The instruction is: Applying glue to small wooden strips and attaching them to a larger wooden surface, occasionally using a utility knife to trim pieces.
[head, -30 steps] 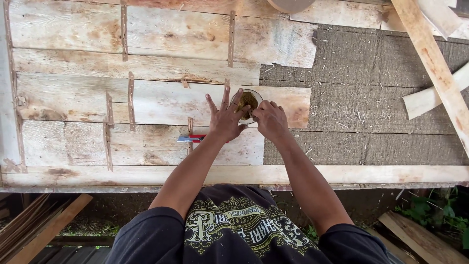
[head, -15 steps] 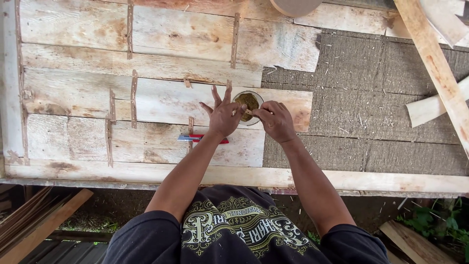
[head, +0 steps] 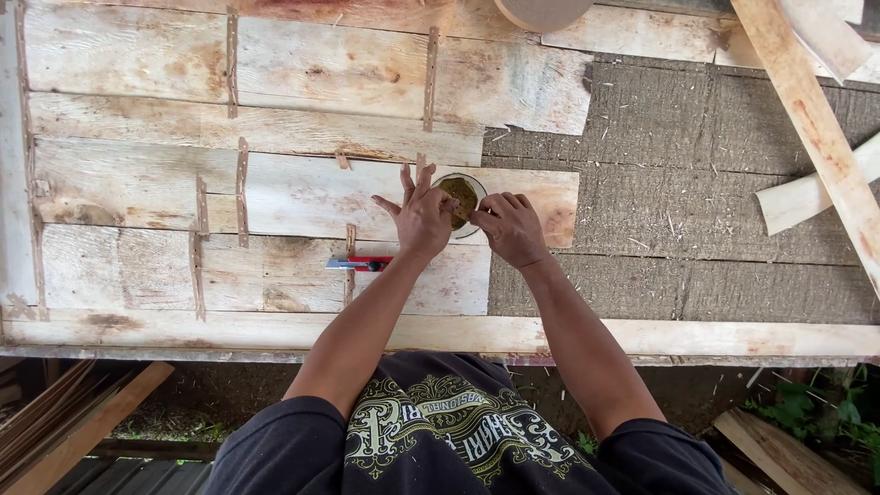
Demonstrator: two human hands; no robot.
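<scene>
We rested our left hand (head: 422,215), fingers spread, beside a small round container (head: 461,194) of greenish-brown paste on the wooden planks (head: 275,197); our right hand (head: 510,228) pinched a thin strip at its rim.

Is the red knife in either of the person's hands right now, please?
No, the red knife lies on the boards beside the left hand, which touches the small bowl instead.
</scene>
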